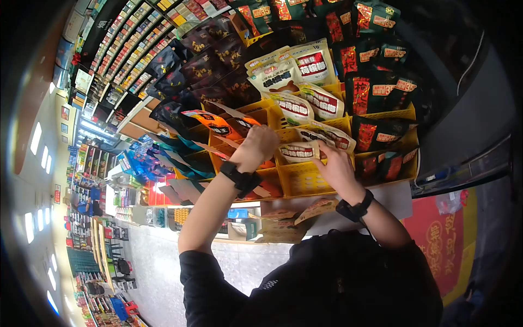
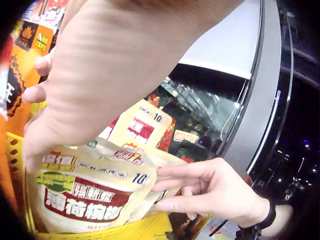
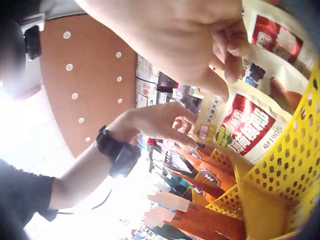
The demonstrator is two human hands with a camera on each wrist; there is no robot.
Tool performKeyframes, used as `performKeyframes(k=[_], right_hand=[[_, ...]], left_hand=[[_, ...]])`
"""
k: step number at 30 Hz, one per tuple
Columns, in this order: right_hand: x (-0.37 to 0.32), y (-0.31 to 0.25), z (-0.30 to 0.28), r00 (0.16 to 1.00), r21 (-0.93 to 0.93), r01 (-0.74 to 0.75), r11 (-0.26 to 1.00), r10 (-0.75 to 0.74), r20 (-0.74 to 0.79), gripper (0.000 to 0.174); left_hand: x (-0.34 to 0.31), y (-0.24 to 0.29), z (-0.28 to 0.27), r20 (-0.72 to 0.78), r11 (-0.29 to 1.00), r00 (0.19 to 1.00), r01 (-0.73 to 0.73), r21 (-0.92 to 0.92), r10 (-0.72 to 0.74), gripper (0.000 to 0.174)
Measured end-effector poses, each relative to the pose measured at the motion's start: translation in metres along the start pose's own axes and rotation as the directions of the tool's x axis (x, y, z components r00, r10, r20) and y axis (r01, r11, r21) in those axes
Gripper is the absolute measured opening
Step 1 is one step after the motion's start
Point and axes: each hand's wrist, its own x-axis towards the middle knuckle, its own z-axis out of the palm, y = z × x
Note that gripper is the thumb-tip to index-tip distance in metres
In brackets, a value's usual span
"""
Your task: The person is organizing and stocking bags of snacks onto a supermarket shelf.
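A cream snack pouch (image 1: 298, 152) with a dark red label stands upright in a yellow basket compartment. My left hand (image 1: 260, 144) is at its upper left corner, fingers curled and thumb against the edge; the left wrist view shows the pouch (image 2: 87, 200) partly covered by this hand. At the opposite side my right hand (image 1: 339, 166) pinches the pouch edge between thumb and fingers. More cream pouches (image 1: 332, 136) stand just behind. In the right wrist view, the left hand (image 3: 167, 122) sits beside the pouch front (image 3: 247, 125), below the right hand (image 3: 200, 45).
Orange pouches (image 1: 220, 125) fill the compartments on the left, with black pouches (image 1: 204, 57) beyond. Dark green and red pouches (image 1: 373, 90) stand to the right. The yellow basket's front wall (image 1: 308, 182) lies nearest my body. Brown pouches (image 1: 283, 226) sit lower, in front of it.
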Motion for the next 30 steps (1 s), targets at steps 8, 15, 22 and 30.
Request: performKeyframes(k=[8,15,22,30], right_hand=[[0.022,0.014,0.016,0.997,0.181,-0.031,0.983,0.043,-0.066,0.022],[0.009,0.015,0.025,0.994,0.079,0.062,0.995,-0.054,-0.092,0.010],[0.014,0.012,0.022,0.993,0.097,0.094,0.991,-0.086,-0.081,0.009],[-0.007,-0.012,-0.031,0.980,0.065,0.090,0.994,-0.077,-0.183,0.008]], left_hand=[[0.027,-0.017,0.024,-0.093,0.999,0.995,-0.047,-0.010,0.046,0.018],[0.033,-0.014,0.026,-0.227,1.000,0.974,-0.020,0.017,0.023,0.018],[0.014,-0.020,0.016,-0.111,0.988,0.993,0.011,-0.153,-0.028,0.016],[0.003,-0.025,-0.008,0.067,0.942,0.987,0.158,-0.295,-0.145,0.044]])
